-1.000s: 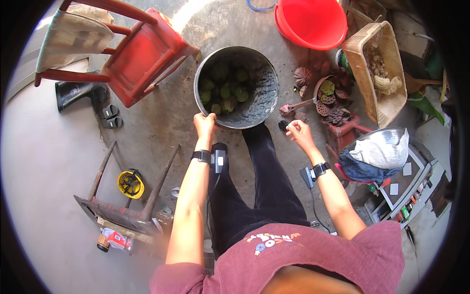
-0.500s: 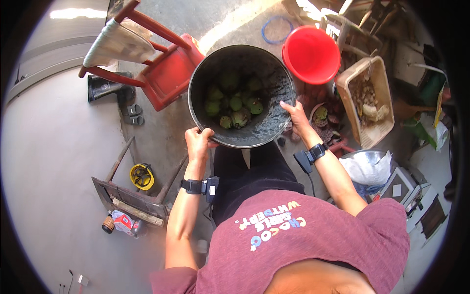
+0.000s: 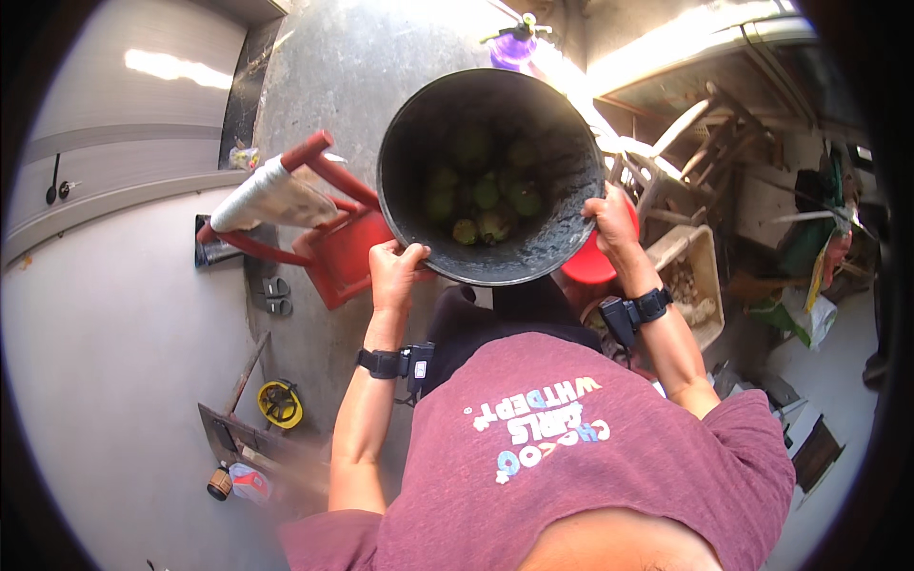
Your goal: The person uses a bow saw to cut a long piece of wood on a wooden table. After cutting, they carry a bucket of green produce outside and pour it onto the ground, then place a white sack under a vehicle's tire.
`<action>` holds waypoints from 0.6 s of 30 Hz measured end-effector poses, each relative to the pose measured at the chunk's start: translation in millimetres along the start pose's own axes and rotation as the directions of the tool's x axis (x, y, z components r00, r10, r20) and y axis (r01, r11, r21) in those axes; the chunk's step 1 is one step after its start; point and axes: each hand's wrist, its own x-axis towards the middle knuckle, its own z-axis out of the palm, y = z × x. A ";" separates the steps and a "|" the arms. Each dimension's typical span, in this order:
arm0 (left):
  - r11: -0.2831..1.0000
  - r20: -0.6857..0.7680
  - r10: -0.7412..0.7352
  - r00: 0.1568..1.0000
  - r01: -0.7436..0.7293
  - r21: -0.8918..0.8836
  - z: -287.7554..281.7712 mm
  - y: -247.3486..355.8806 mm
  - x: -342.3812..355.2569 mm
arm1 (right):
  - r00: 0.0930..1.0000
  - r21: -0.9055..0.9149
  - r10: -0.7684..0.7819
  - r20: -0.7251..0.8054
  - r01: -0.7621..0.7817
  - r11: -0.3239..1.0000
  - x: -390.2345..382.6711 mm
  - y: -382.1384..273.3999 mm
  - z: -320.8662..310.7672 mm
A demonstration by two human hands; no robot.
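Between my two hands I hold a large dark bucket (image 3: 562, 224) by its rim, its wide mouth facing up toward me. Several round green fruits (image 3: 486, 192), dim in the shade, lie at its bottom; their kind is hard to tell. My left hand (image 3: 392, 271) grips the near left rim, thumb on top and fingers curled under. At the right side of the rim, my right hand (image 3: 612, 224) is closed round the edge in the same way. Each wrist wears a black strap with a small box. The bucket partly covers a red bucket (image 3: 592, 264) behind my right hand.
Left of the dark bucket stands a red chair (image 3: 350, 252) with a cloth over its back. Grey slippers (image 3: 276, 297) and a yellow helmet (image 3: 280, 404) are lower left. To the right are a dirty beige crate (image 3: 709, 314) and stacked wooden chairs (image 3: 700, 133). A purple sprayer (image 3: 514, 48) stands ahead.
The dark bucket, still in both hands, has moved slightly up and right in the picture. It now hides much of the red bucket. The view has shifted forward, bringing the purple sprayer in.
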 end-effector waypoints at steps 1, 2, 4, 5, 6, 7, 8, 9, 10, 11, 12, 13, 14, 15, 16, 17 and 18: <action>0.999 -0.003 0.027 1.000 -0.027 0.024 10.8 14.0 17.7 | 1.000 0.016 -0.022 -0.007 0.022 1.000 21.7 -12.6 -0.6; 0.985 0.000 0.147 0.989 -0.146 0.092 22.0 27.1 36.8 | 0.999 0.006 -0.016 -0.032 0.017 1.000 47.1 -26.1 -1.8; 0.988 -0.050 0.149 0.988 -0.150 -0.022 48.7 54.7 72.8 | 0.997 0.040 -0.039 -0.064 0.042 0.998 92.3 -49.1 -0.7; 0.987 -0.078 0.112 0.991 -0.120 -0.107 62.2 71.2 86.8 | 0.995 -0.001 -0.006 -0.096 0.006 1.000 116.7 -62.3 2.4; 0.996 -0.070 0.040 0.997 -0.045 -0.073 63.3 87.2 92.6 | 0.998 0.015 0.008 -0.059 -0.007 1.000 131.8 -72.4 6.0; 0.994 -0.077 0.082 0.994 -0.088 -0.070 67.4 105.4 97.3 | 0.995 -0.004 0.043 -0.091 -0.044 0.999 150.7 -88.3 10.1; 0.993 -0.088 0.097 0.991 -0.103 -0.055 72.0 127.8 106.0 | 0.997 0.019 -0.004 -0.081 0.005 1.000 165.2 -104.3 16.7; 0.999 -0.106 0.048 0.993 -0.050 -0.019 75.9 148.3 110.1 | 0.999 0.019 -0.013 -0.038 0.014 1.000 173.4 -122.9 20.7; 0.989 -0.123 0.143 0.982 -0.145 -0.007 77.7 168.2 113.0 | 1.000 0.006 -0.013 -0.016 0.013 1.000 180.6 -143.4 26.4; 0.987 -0.130 0.158 0.979 -0.159 -0.001 77.6 188.7 118.5 | 0.996 0.012 -0.066 0.062 0.065 0.998 190.3 -162.3 38.4; 0.979 -0.126 0.180 0.976 -0.166 0.115 76.6 206.9 123.1 | 0.998 0.025 -0.051 0.045 0.050 0.998 191.9 -182.6 46.0; 0.940 -0.094 0.301 0.949 -0.279 0.198 75.0 218.1 125.8 | 0.997 0.078 0.031 -0.077 -0.025 0.997 189.5 -196.3 55.6; 0.893 -0.092 0.397 0.913 -0.360 0.271 74.4 231.1 138.1 | 0.995 0.182 0.047 -0.084 -0.031 0.983 194.9 -209.3 72.7; 0.792 -0.081 0.512 0.855 -0.433 0.431 67.6 244.9 156.7 | 0.981 0.282 0.112 -0.156 -0.065 0.957 204.3 -219.6 91.3; 0.892 -0.116 0.363 0.924 -0.309 0.329 47.3 266.3 194.6 | 0.980 0.078 -0.034 -0.195 0.050 0.996 223.1 -222.5 117.8; 0.952 -0.141 0.241 0.960 -0.207 0.224 26.8 284.1 226.5 | 0.986 0.038 -0.054 -0.160 0.061 0.997 246.8 -216.9 149.4; 0.969 -0.147 0.215 0.965 -0.193 0.153 10.0 293.5 245.5 | 0.990 0.050 -0.130 -0.047 0.132 0.990 267.8 -215.0 175.2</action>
